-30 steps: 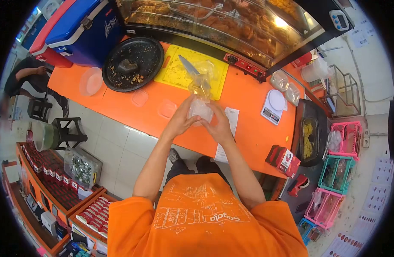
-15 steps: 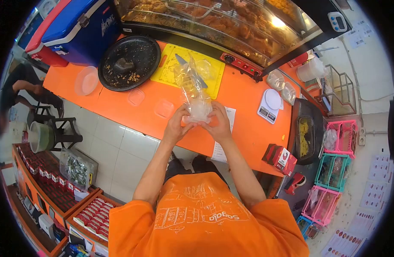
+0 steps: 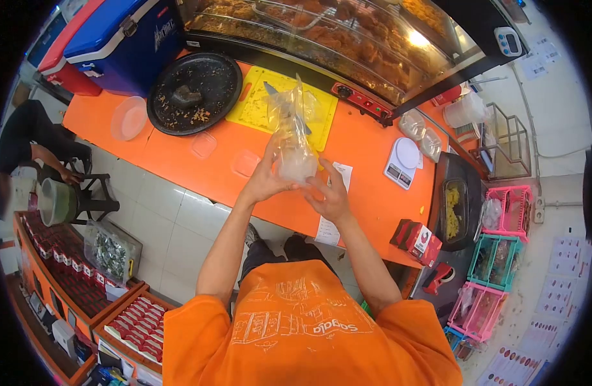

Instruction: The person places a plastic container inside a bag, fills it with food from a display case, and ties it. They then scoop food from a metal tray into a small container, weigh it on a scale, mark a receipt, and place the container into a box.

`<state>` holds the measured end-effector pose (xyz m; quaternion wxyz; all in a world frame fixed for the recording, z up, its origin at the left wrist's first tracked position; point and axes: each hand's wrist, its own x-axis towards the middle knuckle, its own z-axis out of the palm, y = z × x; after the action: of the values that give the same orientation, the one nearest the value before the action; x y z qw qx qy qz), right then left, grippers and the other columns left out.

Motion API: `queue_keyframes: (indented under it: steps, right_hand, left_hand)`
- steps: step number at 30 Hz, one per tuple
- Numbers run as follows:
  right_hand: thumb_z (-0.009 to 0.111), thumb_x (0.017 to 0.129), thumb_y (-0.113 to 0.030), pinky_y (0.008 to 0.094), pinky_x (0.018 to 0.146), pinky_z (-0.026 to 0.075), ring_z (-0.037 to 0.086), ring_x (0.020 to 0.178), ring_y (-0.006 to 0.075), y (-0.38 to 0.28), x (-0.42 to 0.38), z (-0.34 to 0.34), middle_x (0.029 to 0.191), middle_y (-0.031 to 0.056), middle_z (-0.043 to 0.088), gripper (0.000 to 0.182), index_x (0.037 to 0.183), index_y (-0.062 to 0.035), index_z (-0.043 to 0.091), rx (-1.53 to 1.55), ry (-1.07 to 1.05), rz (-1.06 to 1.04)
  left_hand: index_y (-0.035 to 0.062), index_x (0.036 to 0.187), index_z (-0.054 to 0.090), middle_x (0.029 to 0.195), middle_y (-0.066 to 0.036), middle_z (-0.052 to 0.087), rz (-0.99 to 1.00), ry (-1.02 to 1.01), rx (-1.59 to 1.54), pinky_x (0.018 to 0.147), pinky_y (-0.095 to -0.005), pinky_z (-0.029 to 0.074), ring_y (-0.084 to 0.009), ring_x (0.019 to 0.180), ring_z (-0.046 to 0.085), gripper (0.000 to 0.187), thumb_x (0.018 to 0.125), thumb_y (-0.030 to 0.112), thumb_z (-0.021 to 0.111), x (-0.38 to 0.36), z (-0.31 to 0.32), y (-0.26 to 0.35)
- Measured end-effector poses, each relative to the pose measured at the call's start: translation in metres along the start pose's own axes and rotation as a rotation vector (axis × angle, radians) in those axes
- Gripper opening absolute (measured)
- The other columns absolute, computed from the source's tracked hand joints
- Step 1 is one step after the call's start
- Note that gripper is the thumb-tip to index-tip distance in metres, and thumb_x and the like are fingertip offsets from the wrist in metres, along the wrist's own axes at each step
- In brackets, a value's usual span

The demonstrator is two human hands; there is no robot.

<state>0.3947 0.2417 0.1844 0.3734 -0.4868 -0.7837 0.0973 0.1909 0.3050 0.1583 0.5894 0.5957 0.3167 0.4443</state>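
Note:
A clear plastic bag (image 3: 287,122) with something whitish in its lower end stands up between my hands, over the near edge of the orange counter. My left hand (image 3: 268,180) is closed around the bag's left side, its thumb along the bottom. My right hand (image 3: 330,198) is at the bag's lower right, fingers apart and curved; whether the fingertips touch the plastic is hard to tell. Behind the bag lies a yellow cutting board (image 3: 254,96) with a knife (image 3: 271,89) on it, partly covered by the bag.
A black round tray (image 3: 212,77) with crumbs sits left of the board, near a blue cooler (image 3: 125,64). The glass food warmer (image 3: 360,96) borders the back. A white scale (image 3: 399,170) and red box (image 3: 419,241) stand right. A seated person (image 3: 35,138) is far left.
My right hand has loosened from the bag, its fingers spreading and moving slightly down and right. My left hand has shifted a little and keeps hold of the bag.

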Motion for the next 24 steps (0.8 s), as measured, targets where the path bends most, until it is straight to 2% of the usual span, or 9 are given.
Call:
queue_keyframes:
  steps: [2, 3, 5, 7, 8, 10, 14, 16, 24]
  right_hand:
    - [0.082, 0.071, -0.015, 0.0444, 0.100, 0.044, 0.051, 0.121, 0.0380, 0.001, -0.005, -0.001, 0.132, 0.0202, 0.050, 0.027, 0.092, -0.0066, 0.068, 0.003, -0.019, 0.007]
    - [0.083, 0.070, -0.017, 0.0436, 0.101, 0.043, 0.051, 0.122, 0.0364, 0.005, -0.003, -0.001, 0.132, 0.0194, 0.050, 0.036, 0.100, -0.0065, 0.066, 0.062, -0.021, 0.021]
    - [0.085, 0.069, -0.019, 0.0429, 0.101, 0.043, 0.051, 0.123, 0.0347, 0.009, -0.001, 0.000, 0.132, 0.0186, 0.050, 0.046, 0.108, -0.0063, 0.064, 0.122, -0.022, 0.045]
    - [0.087, 0.067, -0.025, 0.0412, 0.102, 0.042, 0.048, 0.127, 0.0333, -0.005, 0.025, -0.002, 0.138, 0.0199, 0.048, 0.068, 0.123, -0.0036, 0.055, 0.414, -0.013, 0.408]
    - [0.087, 0.067, -0.025, 0.0412, 0.102, 0.042, 0.048, 0.127, 0.0333, -0.009, 0.033, 0.001, 0.138, 0.0199, 0.048, 0.068, 0.123, -0.0036, 0.055, 0.415, -0.010, 0.411]
    - [0.090, 0.063, -0.026, 0.0390, 0.099, 0.045, 0.052, 0.122, 0.0298, -0.017, 0.043, 0.005, 0.131, 0.0179, 0.053, 0.083, 0.130, -0.0020, 0.045, 0.418, -0.051, 0.477]
    - [0.091, 0.062, -0.025, 0.0368, 0.095, 0.048, 0.057, 0.115, 0.0264, -0.024, 0.055, 0.002, 0.123, 0.0150, 0.058, 0.085, 0.128, -0.0001, 0.044, 0.502, -0.185, 0.548]
    - [0.092, 0.061, -0.024, 0.0358, 0.093, 0.049, 0.060, 0.108, 0.0235, -0.017, 0.042, 0.013, 0.118, 0.0116, 0.060, 0.085, 0.128, -0.0015, 0.045, 0.498, -0.083, 0.496]
    - [0.093, 0.059, -0.023, 0.0355, 0.094, 0.049, 0.058, 0.111, 0.0212, 0.022, 0.027, 0.043, 0.120, 0.0108, 0.058, 0.088, 0.130, -0.0035, 0.044, 0.618, -0.033, 0.374]
  left_hand:
    - [0.0075, 0.154, 0.009, 0.152, -0.017, 0.033, -0.055, -0.024, 0.006, 0.115, -0.0449, 0.027, -0.0308, 0.139, 0.034, 0.130, 0.057, 0.032, 0.093, 0.001, 0.002, 0.011]
    - [0.0075, 0.154, 0.009, 0.152, -0.017, 0.033, -0.053, -0.023, 0.005, 0.115, -0.0449, 0.027, -0.0308, 0.139, 0.034, 0.130, 0.057, 0.032, 0.093, 0.003, 0.001, 0.013]
    - [0.0070, 0.153, 0.014, 0.147, -0.017, 0.041, -0.008, -0.036, 0.265, 0.113, -0.0439, 0.031, -0.0295, 0.136, 0.040, 0.122, 0.060, 0.024, 0.091, 0.005, 0.000, 0.015]
    - [0.0053, 0.151, 0.018, 0.142, -0.019, 0.046, 0.036, -0.042, 0.290, 0.109, -0.0434, 0.035, -0.0322, 0.132, 0.045, 0.119, 0.059, 0.023, 0.092, 0.010, 0.001, 0.018]
    - [0.0036, 0.150, 0.022, 0.137, -0.022, 0.050, 0.084, -0.042, 0.314, 0.106, -0.0428, 0.040, -0.0349, 0.128, 0.049, 0.117, 0.057, 0.022, 0.092, 0.012, 0.001, 0.020]
    - [0.0035, 0.149, 0.023, 0.136, -0.023, 0.051, 0.070, -0.076, 0.342, 0.105, -0.0422, 0.040, -0.0358, 0.127, 0.050, 0.116, 0.057, 0.020, 0.091, 0.014, 0.001, 0.026]
    - [0.0029, 0.149, 0.025, 0.133, -0.023, 0.052, 0.025, -0.075, 0.380, 0.103, -0.0403, 0.042, -0.0371, 0.126, 0.050, 0.113, 0.057, 0.013, 0.089, 0.012, 0.001, 0.022]
    - [0.0023, 0.146, 0.029, 0.132, -0.023, 0.053, 0.020, -0.058, 0.391, 0.103, -0.0404, 0.043, -0.0371, 0.124, 0.051, 0.108, 0.057, 0.012, 0.089, 0.010, 0.001, 0.014]
    - [0.0010, 0.133, 0.045, 0.133, -0.018, 0.054, -0.077, -0.104, 0.314, 0.102, -0.0409, 0.043, -0.0334, 0.123, 0.053, 0.086, 0.059, 0.013, 0.088, 0.014, -0.004, -0.007]
